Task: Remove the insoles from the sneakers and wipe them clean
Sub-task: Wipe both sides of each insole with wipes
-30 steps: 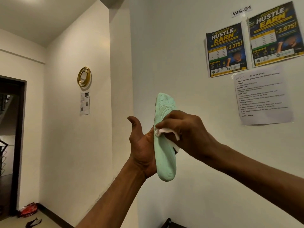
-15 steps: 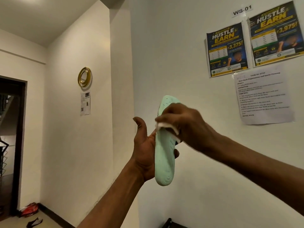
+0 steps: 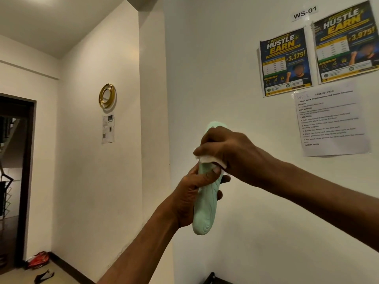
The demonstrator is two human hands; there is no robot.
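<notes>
- Counted one pale mint-green foam insole, held roughly upright in the air before the white painted wall, rounded tip up and ridged end down, touching only the hands and the cloth.
- Counted two bare hands, both on that insole.
- Found the left hand wrapped round the insole's middle from the left, thumb laid across the near face, fingertips showing past the right edge.
- Found the right hand above it, fingers curled over the insole's upper part and pinching one small folded white cloth against the near face, leaving only the insole's tip visible over the knuckles.
- Noted the hands close together, the cloth just above the left thumb.
- Counted two dark blue-and-yellow "HUSTLE EARN" posters side by side high on the wall at right, one small "WS-01" label above them, and one white printed task sheet just below.
- Counted one gold ring-shaped ornament on the side wall at left, with one small printed paper just under it.
- Saw one dark doorway at far left and, near it on the floor, one red item and one black item, both too small to identify.
- Saw one dark object cut off by the bottom edge, kind unclear.
</notes>
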